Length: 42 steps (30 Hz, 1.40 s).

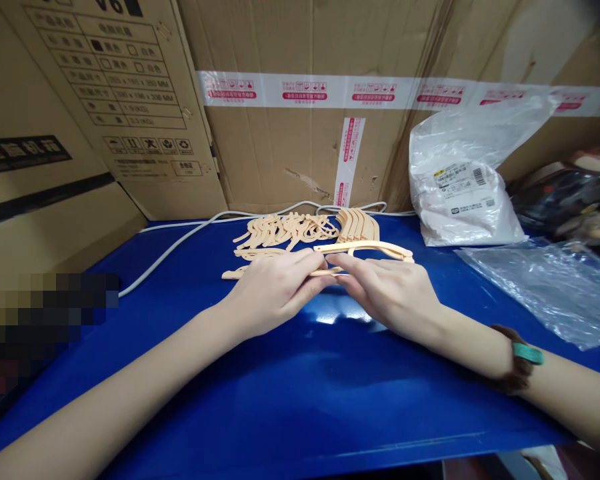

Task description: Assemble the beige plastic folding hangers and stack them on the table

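Observation:
My left hand [275,290] and my right hand [393,290] meet over the blue table, fingertips nearly touching. Between their thumbs and fingers they pinch a slim beige plastic hanger piece [325,272], mostly hidden by the fingers. Just behind my right hand is a longer curved hanger arm [365,247]; whether the fingers touch it I cannot tell. More slender beige pieces [260,253] show behind my left hand. Farther back lie a loose heap of beige hooked parts [290,229] and a neat row of curved hanger arms [359,225].
A blue tabletop [300,400] spreads beneath my arms. Cardboard boxes [290,147] wall off the back and left. A white cable [175,241] runs along the rear. On the right are a white plastic bag [463,193] with a label and a clear plastic bag [550,283].

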Each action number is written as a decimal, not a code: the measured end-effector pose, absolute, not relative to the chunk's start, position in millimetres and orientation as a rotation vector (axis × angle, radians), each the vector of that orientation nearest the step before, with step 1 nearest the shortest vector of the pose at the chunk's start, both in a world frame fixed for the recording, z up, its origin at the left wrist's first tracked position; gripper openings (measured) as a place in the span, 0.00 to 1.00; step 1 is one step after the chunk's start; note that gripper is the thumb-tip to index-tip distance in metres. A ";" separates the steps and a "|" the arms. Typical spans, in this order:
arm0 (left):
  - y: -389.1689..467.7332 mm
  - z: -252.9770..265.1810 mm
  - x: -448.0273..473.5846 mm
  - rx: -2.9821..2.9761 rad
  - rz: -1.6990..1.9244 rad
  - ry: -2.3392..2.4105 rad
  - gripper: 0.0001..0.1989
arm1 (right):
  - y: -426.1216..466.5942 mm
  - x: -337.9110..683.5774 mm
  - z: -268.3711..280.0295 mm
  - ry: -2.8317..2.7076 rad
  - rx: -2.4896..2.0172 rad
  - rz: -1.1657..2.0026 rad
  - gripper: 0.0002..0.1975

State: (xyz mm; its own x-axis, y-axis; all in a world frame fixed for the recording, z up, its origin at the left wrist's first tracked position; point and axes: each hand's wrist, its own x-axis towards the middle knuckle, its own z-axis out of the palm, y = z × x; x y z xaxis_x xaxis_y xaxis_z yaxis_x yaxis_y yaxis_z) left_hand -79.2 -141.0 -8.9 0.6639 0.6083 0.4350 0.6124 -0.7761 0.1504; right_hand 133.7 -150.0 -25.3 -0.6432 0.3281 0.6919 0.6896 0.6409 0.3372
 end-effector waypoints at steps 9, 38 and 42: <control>-141.1 0.2 -84.6 -2.610 -0.655 -1.476 0.26 | -156.8 128.0 -19.6 -2.325 -0.769 -0.555 0.16; -123.7 -11.1 -87.8 -2.909 -0.802 -1.661 0.18 | -136.0 139.4 -21.9 -2.593 -1.044 -0.453 0.15; -123.5 -11.6 -88.7 -3.003 -0.719 -1.616 0.19 | -134.7 140.6 -21.4 -2.574 -1.035 -0.469 0.14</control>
State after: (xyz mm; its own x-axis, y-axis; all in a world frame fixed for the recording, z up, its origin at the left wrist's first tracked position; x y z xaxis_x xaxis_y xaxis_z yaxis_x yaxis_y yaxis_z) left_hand -88.7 -123.5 -11.6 0.5000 0.8451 0.1890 0.7060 -0.5242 0.4763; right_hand 140.6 -134.7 -21.4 -0.6832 0.6015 0.4140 0.7089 0.6823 0.1785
